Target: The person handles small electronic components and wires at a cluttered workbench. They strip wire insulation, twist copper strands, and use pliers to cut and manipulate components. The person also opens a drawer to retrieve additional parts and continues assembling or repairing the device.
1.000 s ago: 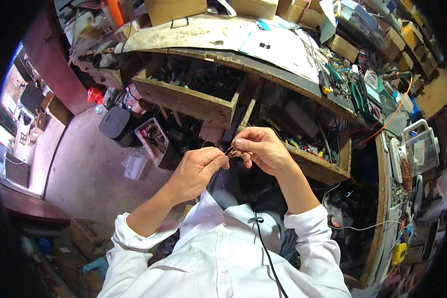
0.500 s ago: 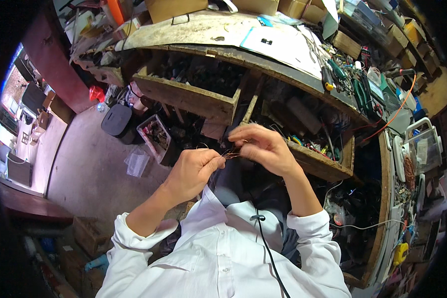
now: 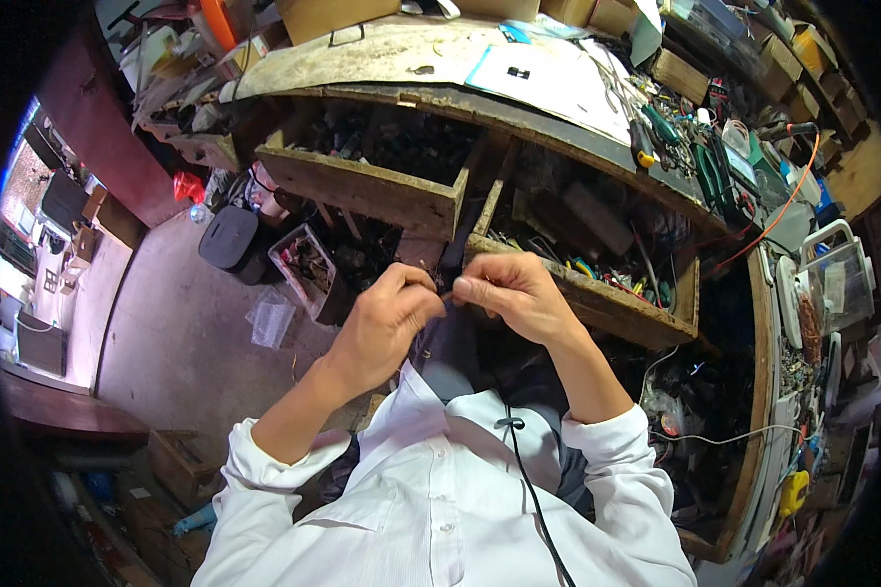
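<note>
Over my lap, in front of the open drawers, my left hand point(image 3: 390, 315) and my right hand point(image 3: 512, 296) face each other with a small gap between the fingertips. Both are closed in a pinch. A short stretch of thin copper-coloured wire point(image 3: 447, 295) shows between them, and each hand grips it. Most of the wire is hidden by the fingers. A thin loose strand hangs by my left wrist.
Beyond my hands are an open wooden drawer point(image 3: 362, 186) and a second drawer point(image 3: 597, 301) full of small parts. The workbench point(image 3: 362, 61) carries a white sheet point(image 3: 548, 83) and screwdrivers point(image 3: 641, 142). A black bin point(image 3: 230, 238) stands on the floor at left.
My right hand has come down and its raised, spread fingers have closed into a pinch. My left hand's fingers have lifted slightly. Less of the copper wire shows between the hands.
</note>
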A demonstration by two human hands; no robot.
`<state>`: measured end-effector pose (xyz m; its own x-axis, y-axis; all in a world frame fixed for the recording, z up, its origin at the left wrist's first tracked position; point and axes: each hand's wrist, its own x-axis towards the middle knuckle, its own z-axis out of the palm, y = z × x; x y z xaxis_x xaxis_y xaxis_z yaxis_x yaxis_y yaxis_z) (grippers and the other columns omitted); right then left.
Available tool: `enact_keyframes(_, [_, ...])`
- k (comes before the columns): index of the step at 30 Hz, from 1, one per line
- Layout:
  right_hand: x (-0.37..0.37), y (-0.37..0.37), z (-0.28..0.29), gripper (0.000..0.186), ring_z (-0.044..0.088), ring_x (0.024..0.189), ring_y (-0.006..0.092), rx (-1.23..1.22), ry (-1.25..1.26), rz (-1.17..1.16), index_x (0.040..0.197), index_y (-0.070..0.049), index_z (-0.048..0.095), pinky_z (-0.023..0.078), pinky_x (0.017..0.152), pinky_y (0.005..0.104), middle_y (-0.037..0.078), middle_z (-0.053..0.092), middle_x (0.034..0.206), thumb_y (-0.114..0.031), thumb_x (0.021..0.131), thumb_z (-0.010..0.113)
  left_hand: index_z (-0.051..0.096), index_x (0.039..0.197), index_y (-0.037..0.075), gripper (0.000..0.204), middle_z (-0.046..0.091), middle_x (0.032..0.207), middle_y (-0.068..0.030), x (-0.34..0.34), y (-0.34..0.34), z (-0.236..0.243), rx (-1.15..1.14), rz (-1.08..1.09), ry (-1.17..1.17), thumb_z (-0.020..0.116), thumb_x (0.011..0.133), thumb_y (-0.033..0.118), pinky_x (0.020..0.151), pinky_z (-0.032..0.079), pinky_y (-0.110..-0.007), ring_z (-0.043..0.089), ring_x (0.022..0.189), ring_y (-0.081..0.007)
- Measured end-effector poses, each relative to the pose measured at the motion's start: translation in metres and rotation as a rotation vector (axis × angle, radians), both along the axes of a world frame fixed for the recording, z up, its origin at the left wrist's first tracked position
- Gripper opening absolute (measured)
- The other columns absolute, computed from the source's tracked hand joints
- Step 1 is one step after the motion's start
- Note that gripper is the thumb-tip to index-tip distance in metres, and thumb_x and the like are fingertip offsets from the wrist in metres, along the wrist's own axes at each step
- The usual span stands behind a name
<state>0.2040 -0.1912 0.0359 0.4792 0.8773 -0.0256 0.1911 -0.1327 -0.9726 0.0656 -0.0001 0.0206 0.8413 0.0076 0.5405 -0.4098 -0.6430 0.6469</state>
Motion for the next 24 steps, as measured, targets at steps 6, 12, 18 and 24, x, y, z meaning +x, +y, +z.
enact_keyframes(6, [-0.031,0.042,-0.022,0.096,0.055,0.124,0.0228,0.336,0.148,-0.056,0.158,-0.006,0.031,0.045,0.108,0.0392,0.013,0.053,0.137,-0.021,0.082,0.087,0.069,0.098,0.000,0.027,0.064,0.086,0.0002,0.008,0.000,-0.008,-0.777,-0.124,0.351,0.059,0.107,0.024,0.067,0.048,-0.021,0.058,0.074,-0.0064])
enact_keyframes(12, [-0.036,0.047,-0.028,0.058,0.067,0.100,0.0155,0.298,0.418,0.062,0.144,-0.002,0.049,0.058,0.080,0.0294,0.010,0.065,0.118,-0.001,0.092,0.073,0.069,0.101,-0.001,0.030,0.069,0.093,-0.0049,0.004,0.015,0.000,-0.995,-0.201,0.474,0.060,0.105,0.028,0.063,0.055,-0.025,0.068,0.079,-0.0119])
enact_keyframes(18, [-0.035,0.041,-0.025,0.030,0.070,0.079,0.0122,0.117,0.407,-0.065,0.129,0.002,0.062,0.057,0.064,0.0271,0.008,0.073,0.097,-0.005,0.100,0.062,0.071,0.102,0.002,0.029,0.069,0.109,-0.0082,0.007,0.023,-0.018,-0.795,0.105,0.154,0.061,0.103,0.030,0.078,0.060,-0.031,0.069,0.091,-0.0134])
enact_keyframes(24, [-0.045,0.048,-0.042,0.013,0.070,0.083,0.0091,0.104,0.446,-0.109,0.109,-0.001,0.072,0.057,0.069,0.0251,0.004,0.074,0.096,-0.006,0.099,0.065,0.063,0.105,0.008,0.026,0.065,0.083,0.0000,0.013,0.009,-0.004,-1.407,-0.007,0.152,0.051,0.109,0.031,0.065,0.048,-0.026,0.057,0.065,-0.0140])
